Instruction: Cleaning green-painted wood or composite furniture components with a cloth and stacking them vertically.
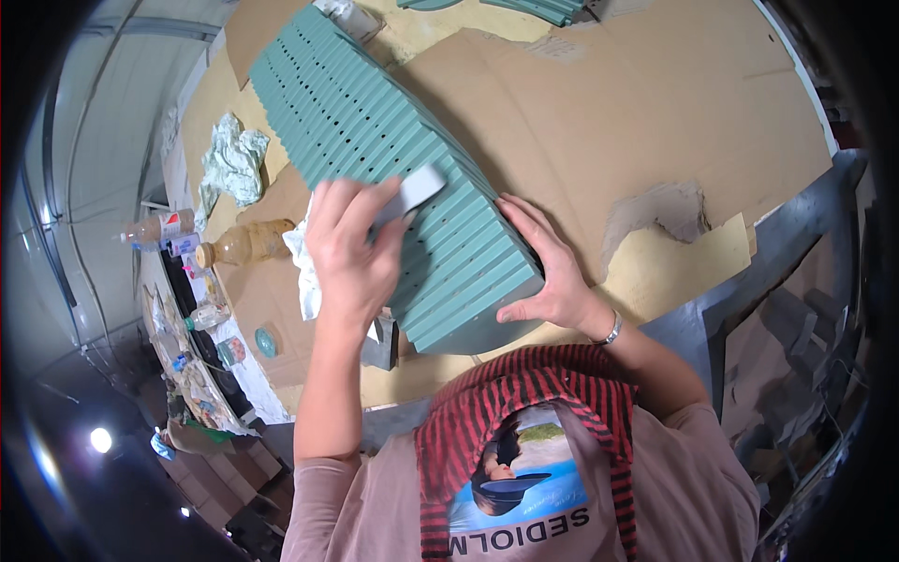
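Observation:
A long green ridged piece [375,140] with rows of small holes lies slantwise on the cardboard-covered table, its near end towards me. My left hand [356,244] is closed around a white rectangular block [420,190], holding it over the ridges near the middle of the piece. Whether the block touches the ridges, I cannot tell. Against the right side of the near end rests my right hand [552,272], fingers stretched along the side and thumb spread over the end face.
Left of the piece are a crumpled cloth [233,161], a lying bottle of amber liquid [245,243], another bottle [161,227] and a round greenish lid [267,342]. A small grey block [380,345] sits by the near end. More green parts [538,7] lie at the far edge. Torn cardboard [655,220] covers the right side.

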### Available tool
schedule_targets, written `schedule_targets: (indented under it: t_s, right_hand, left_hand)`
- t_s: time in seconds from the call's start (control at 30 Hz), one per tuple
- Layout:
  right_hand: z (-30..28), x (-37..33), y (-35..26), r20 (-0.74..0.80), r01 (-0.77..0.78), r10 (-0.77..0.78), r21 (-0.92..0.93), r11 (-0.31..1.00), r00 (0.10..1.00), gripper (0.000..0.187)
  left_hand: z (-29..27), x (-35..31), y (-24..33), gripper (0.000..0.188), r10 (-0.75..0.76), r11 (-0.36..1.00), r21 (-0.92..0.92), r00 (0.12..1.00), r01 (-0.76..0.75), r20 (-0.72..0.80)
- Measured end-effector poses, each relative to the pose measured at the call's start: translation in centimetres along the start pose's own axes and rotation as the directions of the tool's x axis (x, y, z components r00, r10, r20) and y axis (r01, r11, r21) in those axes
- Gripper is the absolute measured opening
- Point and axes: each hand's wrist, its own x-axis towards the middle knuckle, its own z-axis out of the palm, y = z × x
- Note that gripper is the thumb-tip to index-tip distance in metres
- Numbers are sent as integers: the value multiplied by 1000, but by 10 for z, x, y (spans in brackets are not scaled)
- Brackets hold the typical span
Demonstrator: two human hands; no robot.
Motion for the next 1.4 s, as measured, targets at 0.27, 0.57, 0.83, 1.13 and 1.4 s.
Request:
schedule_targets:
  t_s: [0.27,0.57,0.83,1.13,1.4]
  right_hand:
    - [3,2,-2,15,22,-21,-9,1000,1000,118]
    - [4,3,-1,15,31,-30,-2,1000,999,119]
    - [1,2,0,27,10,-9,-11,1000,1000,118]
    - [-2,1,0,6,24,-24,-10,1000,1000,118]
    - [2,2,-1,14,27,-27,9,1000,1000,118]
  left_hand:
    - [3,-4,3,35,-33,999,-38,998,31,-46]
    - [-10,-13,-32,37,-82,994,60,983,93,-166]
    - [-18,-15,-42,37,-73,995,63,993,79,-94]
    - [-10,7,-38,38,7,999,46,996,-3,-91]
    - [11,35,-29,36,84,996,39,990,-80,-117]
